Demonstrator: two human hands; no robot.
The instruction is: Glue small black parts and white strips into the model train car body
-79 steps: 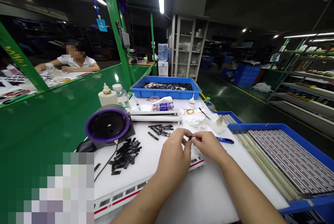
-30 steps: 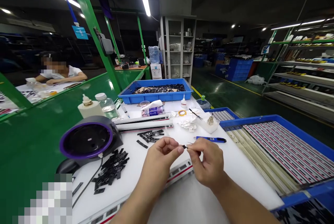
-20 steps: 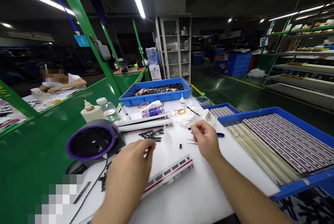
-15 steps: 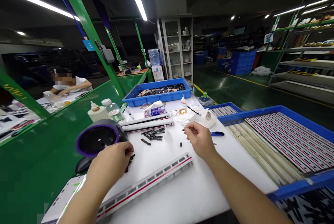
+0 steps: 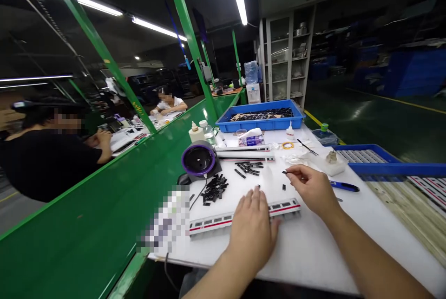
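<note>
Pinching black piece [image 5: 285, 172]; blue tray [image 5: 259, 126] holds parts [image 5: 273, 113].

Bare tabletop [image 5: 306, 248], 4 o'clock of my left hand [image 5: 252, 224]: open, between my forearms [image 5: 364, 252]. Narrow lane, 11 o'clock: between a heap of black strips [image 5: 214, 190] and a smaller pile [image 5: 249, 168] at 12. Obstacles: train car [image 5: 212, 223], under my hand, 9 to 2 o'clock; my right hand [image 5: 312, 189], 2, pinching a black piece [image 5: 285, 172]; blue knife [image 5: 344, 186], just past it; purple-rimmed device [image 5: 198, 159], behind the heap; blue tray [image 5: 261, 126], 12, far.
</note>
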